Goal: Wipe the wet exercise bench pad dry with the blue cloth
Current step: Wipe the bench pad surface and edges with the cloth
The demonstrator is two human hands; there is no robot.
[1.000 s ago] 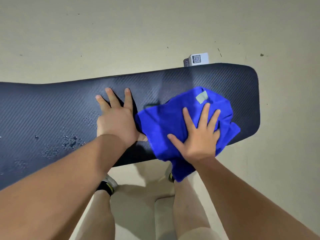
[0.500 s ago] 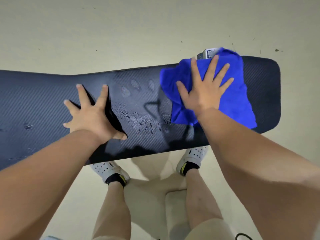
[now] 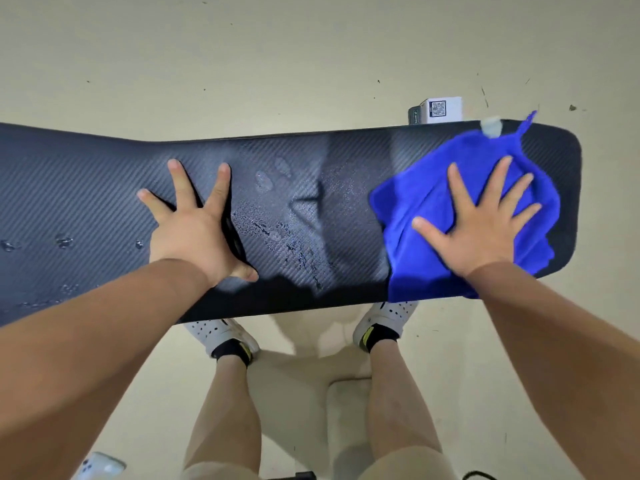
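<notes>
The dark ribbed bench pad (image 3: 86, 188) runs across the view from left to right. Water drops and smears sit at its middle and on its left part. The blue cloth (image 3: 415, 202) lies crumpled on the pad's right end, with a pale tag at its far edge. My right hand (image 3: 481, 226) presses flat on the cloth with fingers spread. My left hand (image 3: 197, 226) rests flat on the bare pad left of the wet middle, fingers apart, holding nothing.
A small white box with a QR code (image 3: 438, 110) sits on the floor behind the pad's right end. My legs and white shoes (image 3: 221, 336) stand under the near edge. A phone (image 3: 100, 467) lies on the floor at lower left.
My right hand and the cloth slid from the pad's far edge back toward me and farther right. The left hand stayed planted on the pad.
</notes>
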